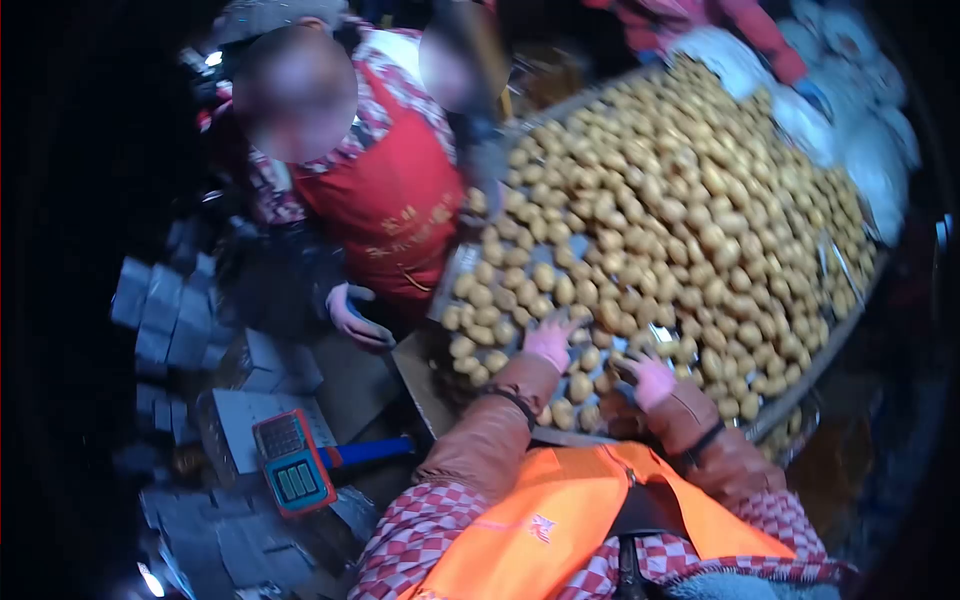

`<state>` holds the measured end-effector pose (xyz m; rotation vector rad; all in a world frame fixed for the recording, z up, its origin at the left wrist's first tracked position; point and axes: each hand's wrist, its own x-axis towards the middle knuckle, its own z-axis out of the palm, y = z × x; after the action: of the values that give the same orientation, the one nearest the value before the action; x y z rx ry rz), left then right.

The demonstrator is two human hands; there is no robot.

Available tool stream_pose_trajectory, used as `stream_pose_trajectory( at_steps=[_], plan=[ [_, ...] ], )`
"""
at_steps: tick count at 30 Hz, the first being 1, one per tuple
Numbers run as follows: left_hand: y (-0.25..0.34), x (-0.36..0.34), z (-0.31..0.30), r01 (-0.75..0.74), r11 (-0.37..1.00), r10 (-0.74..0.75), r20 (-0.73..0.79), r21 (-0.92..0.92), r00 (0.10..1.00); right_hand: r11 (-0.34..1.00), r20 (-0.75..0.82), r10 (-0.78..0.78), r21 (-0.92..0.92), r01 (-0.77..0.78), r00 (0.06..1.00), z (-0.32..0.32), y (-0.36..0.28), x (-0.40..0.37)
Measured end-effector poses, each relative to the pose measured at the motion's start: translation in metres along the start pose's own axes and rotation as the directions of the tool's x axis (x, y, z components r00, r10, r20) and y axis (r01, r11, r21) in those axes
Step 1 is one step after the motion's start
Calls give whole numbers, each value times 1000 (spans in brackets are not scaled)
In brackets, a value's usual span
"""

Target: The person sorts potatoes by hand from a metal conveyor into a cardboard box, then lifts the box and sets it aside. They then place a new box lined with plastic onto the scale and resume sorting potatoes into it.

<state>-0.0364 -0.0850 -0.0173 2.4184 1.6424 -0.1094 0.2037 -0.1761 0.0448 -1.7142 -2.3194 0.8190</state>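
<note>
A large pile of oval yellow-brown produce (650, 210), which looks like kiwifruit, covers a wide sorting table (570, 437). My left hand (550, 342), in a pink glove with darker fingers, lies over the thinner near part of the pile, its fingers spread and touching the fruit. To its right, my right hand (652, 380), gloved the same way, reaches in with its fingers stretched towards the left among the fruit. I see nothing gripped in either hand, though blur hides the fingertips. Between and around the hands, bits of the table surface show.
A co-worker in a red apron (390, 200) stands at the left, one gloved hand (358, 318) hanging low. A digital scale display (295, 465) stands near boxes (260, 425). Another person's red sleeve (765, 40) and white bags (870, 150) are at the far side.
</note>
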Motion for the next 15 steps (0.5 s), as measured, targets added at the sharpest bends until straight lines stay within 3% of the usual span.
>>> stream_pose_trajectory(
  at_steps=[1, 2, 3, 4, 5, 7, 9, 10, 11, 12, 13, 14, 15],
  plan=[
    [3, -12, -13, 57, 995, -65, -97, -78, 993, 987, -78, -18, 157, 31, 997, 1, 16, 1],
    [4, -28, -33, 143, 975, -150, -32, -172, 988, 974, -279, -10, 214, 73, 960, -7, 15, -5],
    [-6, -34, -32, 182, 974, -189, -40, -135, 981, 979, -382, -75, 149, 141, 921, -5, 33, 6],
    [-16, -44, -25, 225, 969, -230, -43, -101, 972, 988, -457, -35, 116, 99, 889, -7, 46, 15],
    [-22, -52, -20, 276, 959, -279, -38, -66, 960, 970, -454, 98, 244, 18, 885, -20, 50, 21],
    [-32, -66, -13, 392, 913, -398, -42, -114, 916, 999, -602, -30, 7, 43, 798, -24, 85, 50],
    [-35, -81, -20, 532, 822, -537, 33, -203, 843, 953, -525, 192, -101, -285, 829, -45, 61, 63],
    [-29, -89, -21, 549, 796, -567, 6, -257, 824, 894, -369, 291, -223, -388, 883, -42, 39, 70],
    [-24, -91, -21, 550, 776, -584, -24, -307, 811, 886, -340, 366, -158, -436, 866, -45, 6, 67],
    [-25, -91, 2, 490, 833, -528, -107, -257, 842, 936, -365, 275, -110, -334, 890, -21, 18, 74],
    [-14, -93, 9, 439, 871, -468, -97, -219, 879, 971, -393, 187, -63, -229, 900, 3, 28, 79],
    [-2, -96, 11, 381, 907, -400, -80, -179, 913, 964, -229, 228, -86, -253, 946, -9, -3, 70],
    [8, -96, 11, 312, 940, -322, -59, -138, 945, 986, -256, 100, -105, -130, 962, 25, 6, 75]
  ],
)
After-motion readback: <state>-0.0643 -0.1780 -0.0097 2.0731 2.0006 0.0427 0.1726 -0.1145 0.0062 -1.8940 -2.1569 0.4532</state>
